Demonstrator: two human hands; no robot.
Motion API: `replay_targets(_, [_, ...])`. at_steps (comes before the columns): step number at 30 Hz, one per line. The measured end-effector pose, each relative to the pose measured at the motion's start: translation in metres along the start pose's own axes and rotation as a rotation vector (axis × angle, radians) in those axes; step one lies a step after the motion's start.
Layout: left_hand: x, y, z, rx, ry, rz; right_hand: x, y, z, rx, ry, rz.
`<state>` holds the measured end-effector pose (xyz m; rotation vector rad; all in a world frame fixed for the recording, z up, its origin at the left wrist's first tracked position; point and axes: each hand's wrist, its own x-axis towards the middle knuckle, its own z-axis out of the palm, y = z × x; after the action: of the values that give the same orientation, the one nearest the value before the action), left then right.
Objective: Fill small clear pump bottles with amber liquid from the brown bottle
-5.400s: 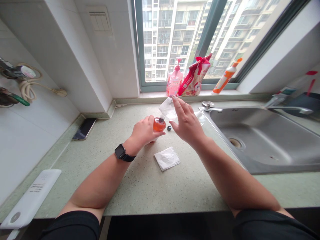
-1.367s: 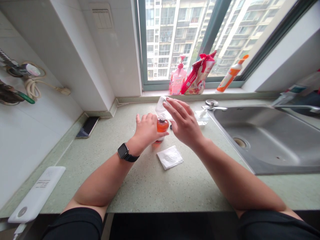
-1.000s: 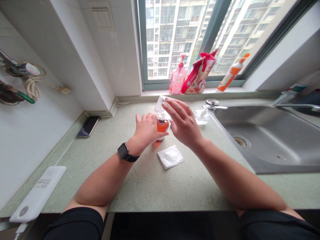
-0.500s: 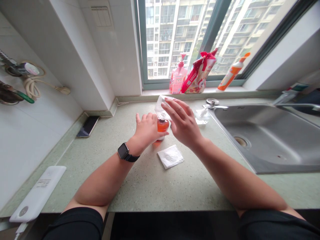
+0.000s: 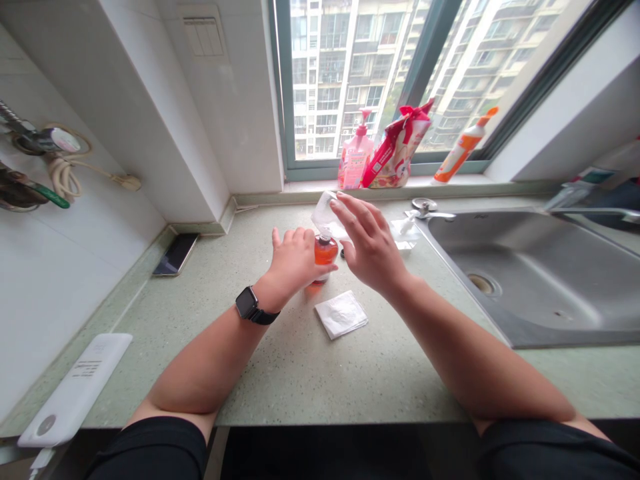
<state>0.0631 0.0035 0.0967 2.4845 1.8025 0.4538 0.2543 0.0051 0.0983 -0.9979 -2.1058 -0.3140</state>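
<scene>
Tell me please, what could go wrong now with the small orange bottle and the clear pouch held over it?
1. The clear pouch is tipped over the narrow neck of the orange bottle; if the right hand shifts, liquid may spill on the counter.
2. The bottle is small, and the left hand grips only its side, so it could tip.
3. The small black cap lies loose beside the bottle, near the sink; a hand could knock it away.

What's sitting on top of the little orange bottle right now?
A clear pouch, tipped spout-down onto the orange bottle, held by the right hand. The left hand covers the bottle's left side.
</scene>
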Motion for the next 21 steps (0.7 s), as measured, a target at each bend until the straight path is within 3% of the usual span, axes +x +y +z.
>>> replay_targets(14, [0.000,-0.002,-0.001,-0.030,-0.014,0.006,-0.001,0.008,0.001,0.041,-0.028,0.121])
replay_targets(21, [0.005,-0.007,-0.003,-0.030,-0.039,0.002,-0.002,0.017,0.001,0.100,-0.050,0.251])
